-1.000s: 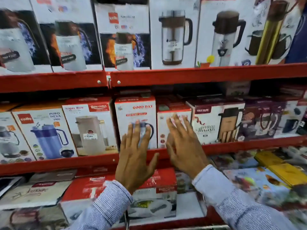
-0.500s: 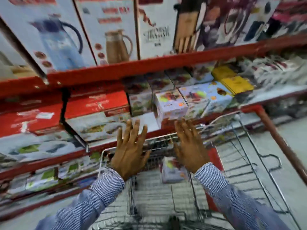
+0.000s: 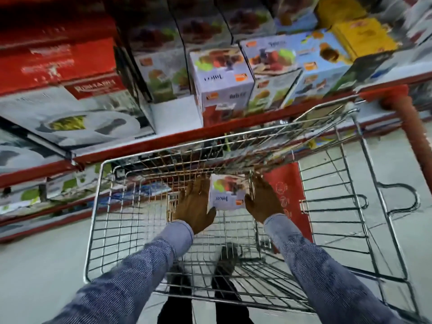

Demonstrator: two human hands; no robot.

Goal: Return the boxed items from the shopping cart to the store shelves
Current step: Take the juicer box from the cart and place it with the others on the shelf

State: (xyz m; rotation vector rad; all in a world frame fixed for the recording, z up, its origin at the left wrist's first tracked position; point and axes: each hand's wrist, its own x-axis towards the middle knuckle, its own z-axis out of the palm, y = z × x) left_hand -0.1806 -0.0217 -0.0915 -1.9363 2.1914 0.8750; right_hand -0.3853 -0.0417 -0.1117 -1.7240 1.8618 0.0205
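Note:
A small white juicer box (image 3: 228, 195) with fruit pictures stands on the wire floor of the shopping cart (image 3: 93, 213), near its far end. My left hand (image 3: 194, 204) presses flat against the box's left side, thumb at its lower corner. On the other side, my right hand (image 3: 263, 199) lies against the right face. The box sits clamped between both palms. Matching juicer boxes (image 3: 222, 76) stand on the red-edged store shelf (image 3: 163, 141) just beyond the cart.
Large red and white dinner-set boxes (image 3: 70, 113) fill the shelf at left. Yellow boxes (image 3: 364, 40) lie at the upper right. A red flap (image 3: 287, 190) hangs inside the cart beside my right hand. A red upright post (image 3: 416, 129) stands at right.
My view dropped from the upper flask shelves down to the cart. Both hands came off the shelf, went down into the cart and closed on the sides of the juicer box.

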